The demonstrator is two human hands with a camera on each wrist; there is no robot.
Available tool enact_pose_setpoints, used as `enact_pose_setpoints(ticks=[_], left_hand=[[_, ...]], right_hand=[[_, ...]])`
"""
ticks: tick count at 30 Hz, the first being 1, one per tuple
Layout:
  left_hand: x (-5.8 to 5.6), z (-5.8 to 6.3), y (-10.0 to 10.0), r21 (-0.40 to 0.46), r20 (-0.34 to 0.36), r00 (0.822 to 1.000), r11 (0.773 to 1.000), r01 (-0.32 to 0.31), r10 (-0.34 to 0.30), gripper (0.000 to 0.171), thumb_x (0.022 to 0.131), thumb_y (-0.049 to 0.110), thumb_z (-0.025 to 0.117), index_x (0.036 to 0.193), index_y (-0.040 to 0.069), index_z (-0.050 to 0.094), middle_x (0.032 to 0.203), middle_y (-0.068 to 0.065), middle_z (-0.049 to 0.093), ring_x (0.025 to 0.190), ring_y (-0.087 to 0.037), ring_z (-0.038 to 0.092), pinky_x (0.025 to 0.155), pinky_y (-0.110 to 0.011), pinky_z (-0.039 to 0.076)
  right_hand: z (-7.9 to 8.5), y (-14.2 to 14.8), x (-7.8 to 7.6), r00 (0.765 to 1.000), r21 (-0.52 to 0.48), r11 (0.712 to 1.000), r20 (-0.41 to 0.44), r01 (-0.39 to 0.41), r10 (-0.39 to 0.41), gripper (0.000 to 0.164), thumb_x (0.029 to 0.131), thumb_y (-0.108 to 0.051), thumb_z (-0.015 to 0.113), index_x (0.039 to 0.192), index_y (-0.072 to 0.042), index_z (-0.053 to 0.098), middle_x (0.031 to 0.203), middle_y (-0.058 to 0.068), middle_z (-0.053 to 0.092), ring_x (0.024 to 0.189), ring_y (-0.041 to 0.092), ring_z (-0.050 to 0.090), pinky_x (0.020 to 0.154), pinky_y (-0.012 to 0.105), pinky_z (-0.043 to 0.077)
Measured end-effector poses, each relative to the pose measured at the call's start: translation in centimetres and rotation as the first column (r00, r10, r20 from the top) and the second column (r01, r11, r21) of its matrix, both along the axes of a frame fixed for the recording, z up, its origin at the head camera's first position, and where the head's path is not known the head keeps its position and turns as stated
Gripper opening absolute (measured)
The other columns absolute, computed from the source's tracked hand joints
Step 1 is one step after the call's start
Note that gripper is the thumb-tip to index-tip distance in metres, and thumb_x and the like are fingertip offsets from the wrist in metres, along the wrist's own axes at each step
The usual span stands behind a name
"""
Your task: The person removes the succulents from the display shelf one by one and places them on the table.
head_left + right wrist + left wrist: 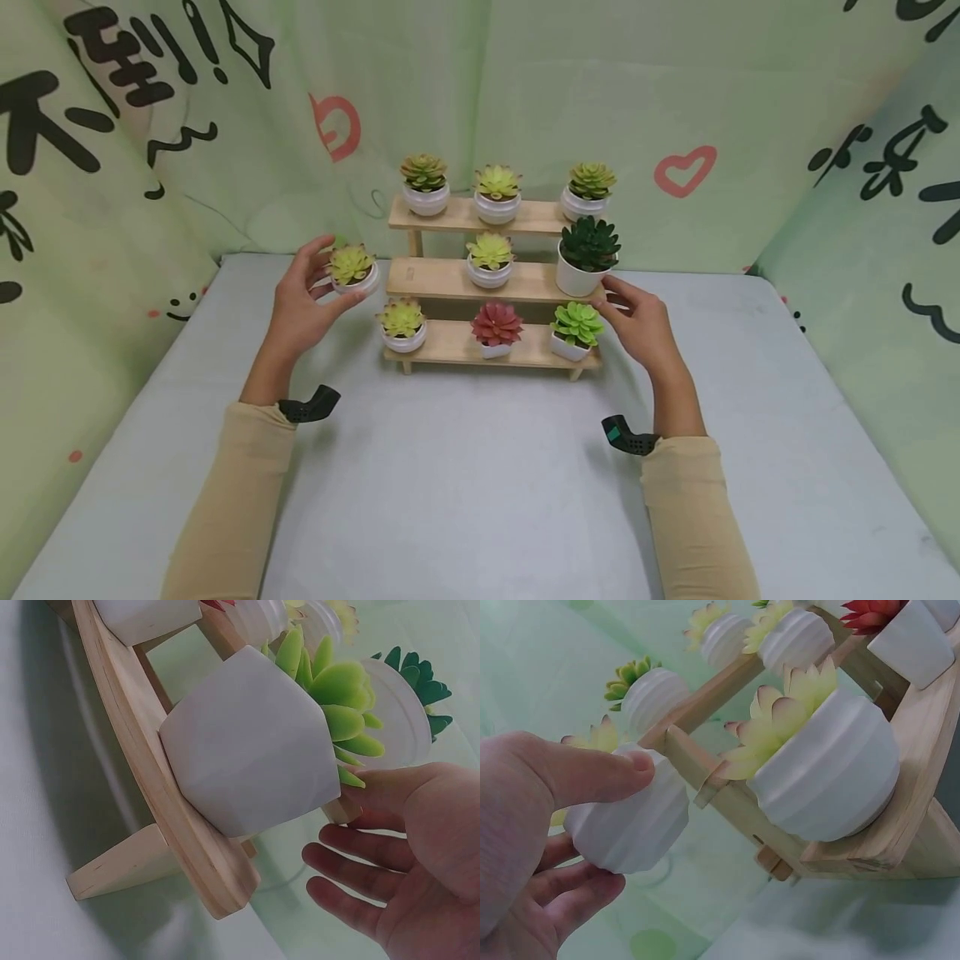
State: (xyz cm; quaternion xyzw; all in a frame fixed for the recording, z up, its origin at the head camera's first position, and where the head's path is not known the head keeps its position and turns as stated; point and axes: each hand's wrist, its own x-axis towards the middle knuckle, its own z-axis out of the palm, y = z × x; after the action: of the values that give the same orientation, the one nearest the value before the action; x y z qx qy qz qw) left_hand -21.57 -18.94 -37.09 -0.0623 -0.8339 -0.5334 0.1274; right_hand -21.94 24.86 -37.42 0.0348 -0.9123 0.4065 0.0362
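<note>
In the head view my left hand [303,296] holds a potted succulent [351,265] with yellow-green leaves, off the left end of the middle shelf [431,277]. The left wrist view shows the thumb pressed on its white ribbed pot [634,817], with fingers on the far side. My right hand [637,321] is at the right end of that shelf, fingers loosely extended. Its thumb and index finger reach the shelf end, close below the dark green succulent [588,258] in a plain white pot. Green leaves partly cover the thumb tip in the right wrist view.
The three-tier wooden stand [450,354] bears several other succulents. A red one [496,327] and a bright green one [576,331] are on the bottom tier. Printed curtains [570,108] close in the back and sides of the white table [465,483].
</note>
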Motion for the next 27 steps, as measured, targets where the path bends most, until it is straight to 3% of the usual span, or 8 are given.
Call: enact_pose_setpoints(ticks=[7,15,27], left_hand=[[-0.2,-0.4,-0.3,-0.015,0.038,0.999,1.000,0.007,-0.007,0.083,0.079,0.014,0.080,0.148,0.022,0.034,0.140,-0.013,0.050,0.126,-0.027,0.052,0.102,-0.047,0.048],[-0.4,-1.2,-0.5,-0.067,0.054,0.999,0.998,0.011,-0.008,0.080,0.079,0.019,0.080,0.147,0.018,0.037,0.134,-0.014,0.052,0.108,-0.022,0.049,0.099,-0.047,0.049],[-0.7,-1.6,-0.4,-0.077,0.076,0.997,0.997,0.021,-0.015,0.078,0.080,0.018,0.080,0.146,0.015,0.039,0.136,-0.016,0.050,0.116,-0.029,0.052,0.100,-0.049,0.048]], right_hand=[[-0.2,0.0,0.0,1.000,-0.001,1.000,-0.012,-0.009,0.009,0.055,0.099,-0.031,0.055,0.146,-0.005,0.042,0.148,0.018,0.044,0.131,0.037,0.049,0.107,0.049,0.043],[-0.4,0.0,0.0,1.000,0.001,1.000,-0.015,-0.016,0.016,0.055,0.099,-0.030,0.055,0.146,-0.005,0.041,0.148,0.018,0.044,0.131,0.038,0.049,0.106,0.050,0.043],[0.0,-0.1,0.0,1.000,0.017,1.000,-0.018,-0.005,0.006,0.054,0.099,-0.029,0.055,0.146,-0.006,0.042,0.148,0.017,0.045,0.131,0.037,0.049,0.107,0.050,0.043]])
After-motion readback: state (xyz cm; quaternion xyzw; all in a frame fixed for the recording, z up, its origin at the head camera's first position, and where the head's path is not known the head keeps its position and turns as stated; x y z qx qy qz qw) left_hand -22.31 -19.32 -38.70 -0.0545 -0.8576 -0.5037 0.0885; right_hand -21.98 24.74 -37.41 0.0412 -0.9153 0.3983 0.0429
